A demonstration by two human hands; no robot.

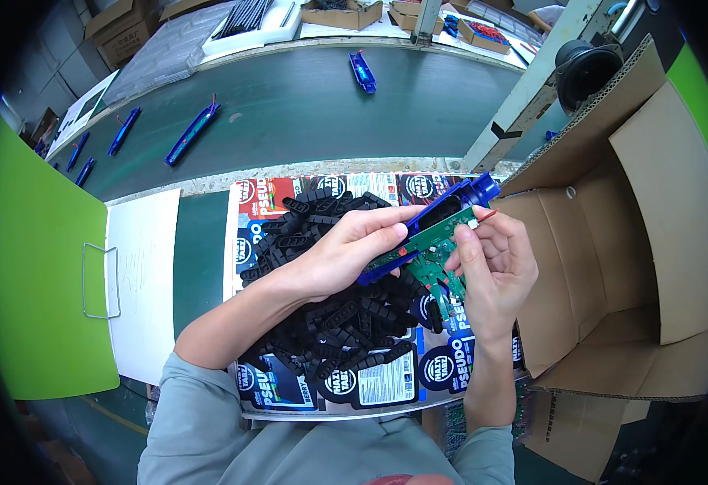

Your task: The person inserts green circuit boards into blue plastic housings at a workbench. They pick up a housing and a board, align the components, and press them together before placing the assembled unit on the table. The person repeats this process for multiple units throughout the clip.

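My left hand (362,246) is closed around a blue plastic housing (477,191), thumb on top, and the housing slants up to the right. Along its open side lies a narrow green circuit board (436,234). My right hand (495,271) pinches at the board's right end, by a small white connector (473,223) with a short red wire (487,216). Below the hands are several more green circuit boards (431,273), partly hidden. A heap of black plastic parts (342,323) spreads under and around my left forearm.
The parts lie on a printed sheet (443,388). An open cardboard box (596,267) stands at the right. Beyond runs a green conveyor belt (289,105) carrying several blue housings (193,135). A metal post (524,97) rises at its near edge; a green panel (46,267) stands left.
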